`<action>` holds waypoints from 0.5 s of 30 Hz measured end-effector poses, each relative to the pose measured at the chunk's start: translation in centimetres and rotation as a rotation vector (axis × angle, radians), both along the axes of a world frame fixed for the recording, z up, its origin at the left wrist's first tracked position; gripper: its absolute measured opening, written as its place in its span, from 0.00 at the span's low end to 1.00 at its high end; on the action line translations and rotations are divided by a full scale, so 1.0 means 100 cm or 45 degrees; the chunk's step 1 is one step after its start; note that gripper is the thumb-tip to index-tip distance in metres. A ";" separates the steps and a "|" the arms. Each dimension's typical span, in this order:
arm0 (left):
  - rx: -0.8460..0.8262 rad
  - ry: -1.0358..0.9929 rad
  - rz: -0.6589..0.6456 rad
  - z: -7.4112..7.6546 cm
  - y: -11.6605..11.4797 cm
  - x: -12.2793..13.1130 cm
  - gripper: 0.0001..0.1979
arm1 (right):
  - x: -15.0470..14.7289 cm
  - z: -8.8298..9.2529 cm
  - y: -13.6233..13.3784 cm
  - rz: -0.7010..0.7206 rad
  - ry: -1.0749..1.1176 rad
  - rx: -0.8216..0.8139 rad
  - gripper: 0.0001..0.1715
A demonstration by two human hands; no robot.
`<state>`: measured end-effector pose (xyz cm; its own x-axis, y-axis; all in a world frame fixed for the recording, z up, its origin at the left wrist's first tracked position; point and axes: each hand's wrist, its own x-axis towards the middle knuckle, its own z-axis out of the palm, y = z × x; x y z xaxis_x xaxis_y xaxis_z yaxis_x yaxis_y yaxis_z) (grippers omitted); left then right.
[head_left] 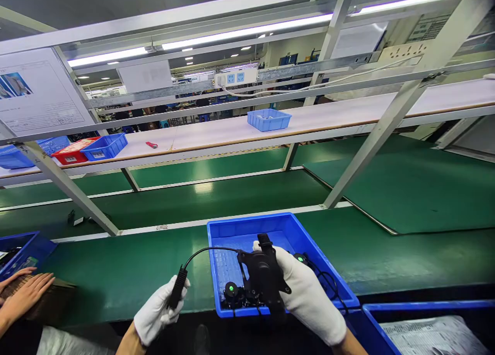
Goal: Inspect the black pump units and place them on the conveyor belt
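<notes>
My right hand [309, 293], in a white glove, grips a black plastic device [263, 275] over a blue bin [247, 229]. A thin black cable runs from the device to a small black inline module [178, 288], which my gloved left hand [157, 314] pinches. More black parts with green dots [231, 289] lie in the bin under the device.
A co-worker's bare hands [23, 290] rest at the far left by another blue bin [27, 247]. A blue bin [425, 324] with paper sits at lower right. Green belt [174, 200], slanted metal struts [371, 144], and a shelf with blue trays [268, 119] and a red tray [71, 151] lie ahead.
</notes>
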<state>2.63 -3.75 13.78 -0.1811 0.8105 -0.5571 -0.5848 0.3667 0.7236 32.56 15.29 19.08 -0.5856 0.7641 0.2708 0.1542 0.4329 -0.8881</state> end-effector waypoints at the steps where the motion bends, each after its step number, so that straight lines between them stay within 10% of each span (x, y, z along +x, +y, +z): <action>1: -0.026 0.054 0.020 0.001 -0.001 0.002 0.24 | 0.000 0.001 0.000 0.004 -0.002 -0.012 0.28; 15: 0.015 0.296 0.068 0.014 0.007 -0.019 0.24 | 0.004 -0.006 0.002 0.027 -0.012 -0.263 0.26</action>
<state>0.75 -3.02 15.21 -0.3459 0.8026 -0.4860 -0.4203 0.3305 0.8450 32.91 15.45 18.52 -0.6040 0.7901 0.1041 0.1554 0.2449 -0.9570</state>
